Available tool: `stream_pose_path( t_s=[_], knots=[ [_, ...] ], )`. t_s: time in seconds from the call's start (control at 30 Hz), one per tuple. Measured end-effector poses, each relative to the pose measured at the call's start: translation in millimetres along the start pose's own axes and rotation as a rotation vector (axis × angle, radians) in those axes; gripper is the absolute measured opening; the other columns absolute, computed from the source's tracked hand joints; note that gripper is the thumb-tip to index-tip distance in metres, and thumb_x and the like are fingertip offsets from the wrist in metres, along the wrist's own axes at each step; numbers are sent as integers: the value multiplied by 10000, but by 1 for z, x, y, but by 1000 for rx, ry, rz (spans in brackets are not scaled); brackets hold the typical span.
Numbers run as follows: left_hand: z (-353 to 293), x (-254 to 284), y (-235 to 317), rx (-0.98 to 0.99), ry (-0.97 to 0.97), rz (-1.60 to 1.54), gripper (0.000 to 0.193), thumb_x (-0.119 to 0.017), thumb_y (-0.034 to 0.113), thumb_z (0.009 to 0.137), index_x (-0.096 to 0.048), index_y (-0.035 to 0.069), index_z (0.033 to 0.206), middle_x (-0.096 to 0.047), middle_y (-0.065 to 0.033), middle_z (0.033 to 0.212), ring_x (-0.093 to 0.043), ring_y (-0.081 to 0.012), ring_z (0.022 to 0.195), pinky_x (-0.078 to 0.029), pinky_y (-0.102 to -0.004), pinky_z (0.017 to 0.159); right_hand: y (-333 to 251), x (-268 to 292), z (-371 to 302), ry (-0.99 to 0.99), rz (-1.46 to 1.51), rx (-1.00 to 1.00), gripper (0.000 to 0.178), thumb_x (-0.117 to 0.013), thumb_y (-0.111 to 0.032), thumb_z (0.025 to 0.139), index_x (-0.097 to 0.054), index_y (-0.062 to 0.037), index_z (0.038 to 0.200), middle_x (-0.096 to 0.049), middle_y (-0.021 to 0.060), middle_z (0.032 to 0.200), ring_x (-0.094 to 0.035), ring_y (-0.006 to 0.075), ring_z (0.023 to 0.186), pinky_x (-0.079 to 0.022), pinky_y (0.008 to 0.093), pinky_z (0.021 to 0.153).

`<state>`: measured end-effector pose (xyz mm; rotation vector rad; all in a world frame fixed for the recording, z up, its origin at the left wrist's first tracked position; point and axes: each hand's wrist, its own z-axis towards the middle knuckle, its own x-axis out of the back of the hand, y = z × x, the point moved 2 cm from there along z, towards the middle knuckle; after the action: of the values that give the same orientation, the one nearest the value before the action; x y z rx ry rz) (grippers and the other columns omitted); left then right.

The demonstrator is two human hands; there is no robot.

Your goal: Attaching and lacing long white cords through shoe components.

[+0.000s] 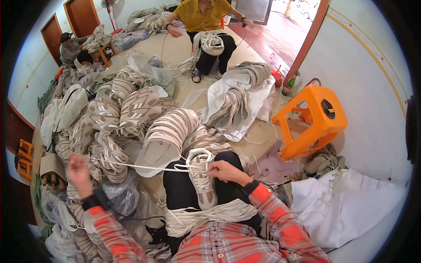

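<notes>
On my lap lies a beige and white shoe upper (201,179), part of its lacing threaded in a criss-cross. Out to the left, my left hand (79,174) is closed on a white shoelace (149,168) and somewhat blurred. The lace stretches taut from it across to the eyelets, with a small loop beside the shoe. My right hand (227,172) is closed at the right edge of the upper, its fingertips partly hidden. A thick bundle of white laces (210,215) rests across my thighs, below the shoe.
Nested stacks of shoe uppers (169,131) crowd the floor ahead and left. An orange stool (313,118) stands at right, above white cloth sacks (346,204). Across from me a seated person in a yellow shirt (204,15) works on an upper; another person (70,48) sits far left.
</notes>
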<state>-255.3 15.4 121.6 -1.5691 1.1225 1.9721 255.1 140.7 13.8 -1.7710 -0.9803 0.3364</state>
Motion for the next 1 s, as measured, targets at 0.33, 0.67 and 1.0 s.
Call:
stream_pose_path(
  t_s=[0.33, 0.67, 1.0],
  knots=[
    [-44, -43, -6, 10, 144, 471, 195, -462, 131, 884, -514, -38, 968, -584, -97, 927, -557, -223, 988, -467, -333, 889, 0, -67, 39, 63, -366, 337, 229, -575, -200, 819, -548, -32, 972, -598, 166, 737, -589, 295, 685, -466, 370, 605],
    [-127, 7, -195, 491, -323, 1362, 200, -546, 84, 819, -556, 28, 1011, -654, -35, 746, -498, -45, 589, -396, -194, 534, -43, -90, -1, 80, -354, 172, 282, -492, -228, 864, -535, -53, 1080, -589, 129, 603, -611, 221, 557, -488, 341, 519],
    [-159, 27, -291, 144, -569, 1943, 159, -563, 179, 777, -614, 29, 797, -624, -157, 718, -611, -321, 666, -474, -413, 597, -13, -65, 21, 126, -89, -26, 303, -455, -184, 893, -466, -15, 1145, -579, 77, 585, -526, 126, 410, -422, 260, 381]
  ],
)
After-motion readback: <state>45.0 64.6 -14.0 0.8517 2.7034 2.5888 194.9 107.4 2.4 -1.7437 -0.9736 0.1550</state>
